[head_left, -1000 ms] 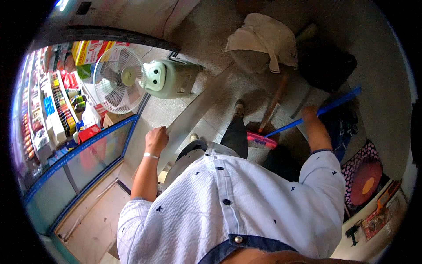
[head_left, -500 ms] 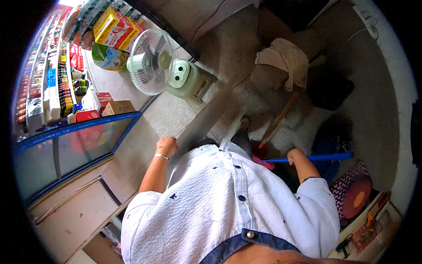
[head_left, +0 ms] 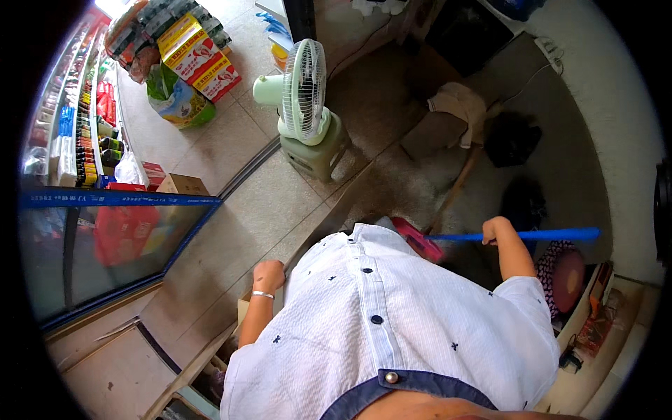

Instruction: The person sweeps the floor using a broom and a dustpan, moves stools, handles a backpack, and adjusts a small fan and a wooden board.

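At left, glass display counter (head_left: 105, 245) with blue trim. Left hand (head_left: 269, 274) clenched in a fist, grasping nothing visible, near counter edge. Green fan (head_left: 302, 105) far centre. Right hand (head_left: 495, 229) grasps blue broom handle (head_left: 532, 236); red head (head_left: 417, 239) rests on grey floor (head_left: 266, 203).

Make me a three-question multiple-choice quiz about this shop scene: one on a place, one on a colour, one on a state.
1. Where does the fan stand?
A. on a green stool
B. on the glass counter
C. on a shelf

2. What colour is the broom handle?
A. red
B. blue
C. yellow

3. What is the right hand doing?
A. hanging free
B. gripping the broom handle
C. touching the fan

Answers: 1 A, the fan sits on the stool on the floor. 2 B, the long handle is blue. 3 B, the fingers are closed round it.
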Demonstrator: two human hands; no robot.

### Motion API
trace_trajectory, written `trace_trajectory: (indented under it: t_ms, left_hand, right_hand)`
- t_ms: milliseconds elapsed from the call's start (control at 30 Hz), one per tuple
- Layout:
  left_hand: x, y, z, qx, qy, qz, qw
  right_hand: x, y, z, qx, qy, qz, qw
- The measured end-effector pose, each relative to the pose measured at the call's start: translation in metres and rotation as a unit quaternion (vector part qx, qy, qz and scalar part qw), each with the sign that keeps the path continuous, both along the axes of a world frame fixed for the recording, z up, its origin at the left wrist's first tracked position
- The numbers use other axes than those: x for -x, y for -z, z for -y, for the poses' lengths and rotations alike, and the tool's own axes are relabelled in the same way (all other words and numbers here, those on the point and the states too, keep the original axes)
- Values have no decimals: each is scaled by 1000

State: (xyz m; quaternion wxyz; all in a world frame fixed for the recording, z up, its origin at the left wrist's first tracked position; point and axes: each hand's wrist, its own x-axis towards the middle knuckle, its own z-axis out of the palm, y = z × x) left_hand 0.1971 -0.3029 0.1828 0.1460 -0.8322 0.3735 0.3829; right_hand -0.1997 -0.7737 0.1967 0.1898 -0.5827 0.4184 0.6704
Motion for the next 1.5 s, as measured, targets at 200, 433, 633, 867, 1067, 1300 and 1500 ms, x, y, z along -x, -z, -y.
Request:
trace_trajectory:
  t_ms: [200,433,633,867,1067,1300,1500]
  left_hand:
    - [-13,-2,-43,2,-41,20,999]
    - [-37,36,-55,58,-46,27,997]
    - [-21,26,-20,1,-96,21,995]
    - [-16,21,25,-47,-112,48,991]
    - [-13,9,110,-120,-140,57,981]
    - [-8,4,189,-137,-164,36,976]
    - [-9,12,207,-162,-159,39,973]
  right_hand:
    - [-86,-59,-13,81,-97,91,988]
    - [-79,-34,-18,77,239,279,927]
    - [-81,-33,-32,236,151,376,883]
    - [-161,-17,61,265,16,323,908]
    - [-203,90,208,260,-29,408,875]
    - [-312,244,239,208,-18,424,882]
    - [-266,331,216,207,-18,487,848]
